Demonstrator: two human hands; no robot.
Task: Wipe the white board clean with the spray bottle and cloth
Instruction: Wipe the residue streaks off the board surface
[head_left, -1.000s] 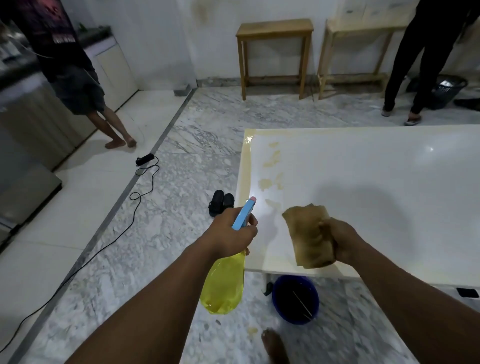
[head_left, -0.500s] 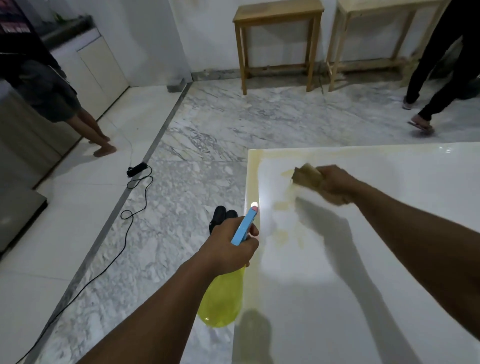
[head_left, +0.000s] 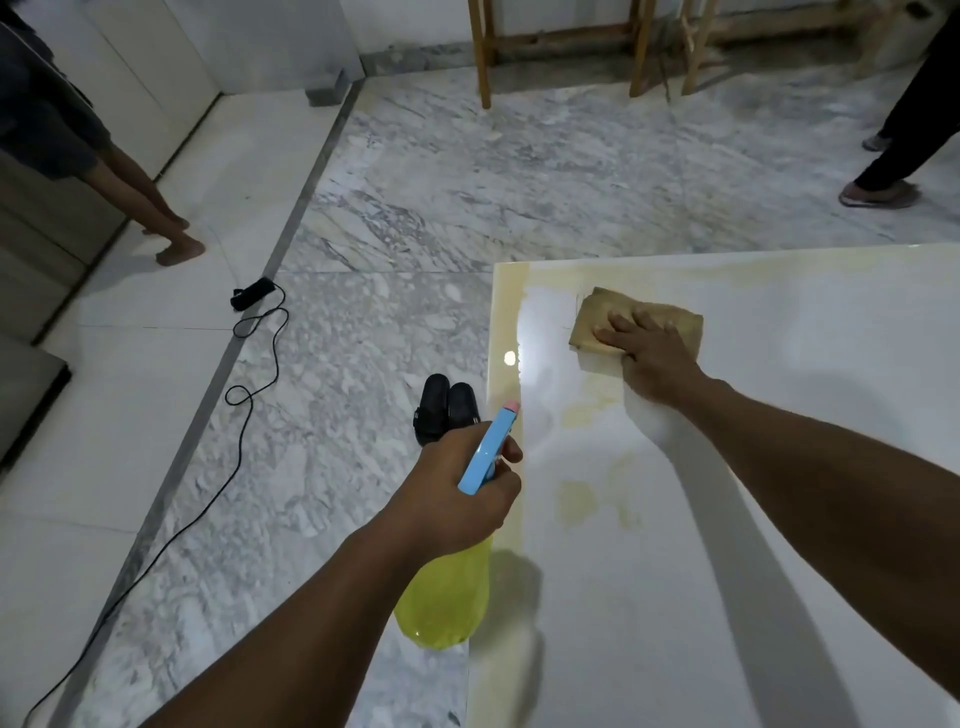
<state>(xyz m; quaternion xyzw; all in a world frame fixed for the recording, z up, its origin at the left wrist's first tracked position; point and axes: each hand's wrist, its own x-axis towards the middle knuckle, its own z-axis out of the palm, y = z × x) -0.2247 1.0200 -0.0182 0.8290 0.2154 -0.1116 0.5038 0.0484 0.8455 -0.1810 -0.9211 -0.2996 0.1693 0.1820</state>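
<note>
The white board lies flat and fills the lower right, with yellowish smears along its left and far edges. A tan folded cloth lies near the board's far left corner. My right hand presses flat on the cloth with straight fingers. My left hand grips the spray bottle, which has a yellow body and a blue head with a pink nozzle. The bottle hangs just off the board's left edge, nozzle pointing away from me.
A pair of black sandals sits on the marble floor by the board's left edge. A black cable with a plug block trails across the floor. One person's bare legs stand at left, another person's foot at right. Wooden stools stand at the back.
My right hand carried the cloth from in front of me out to the board's far left corner and now presses it flat there. The view has tilted down and closer to the board.
</note>
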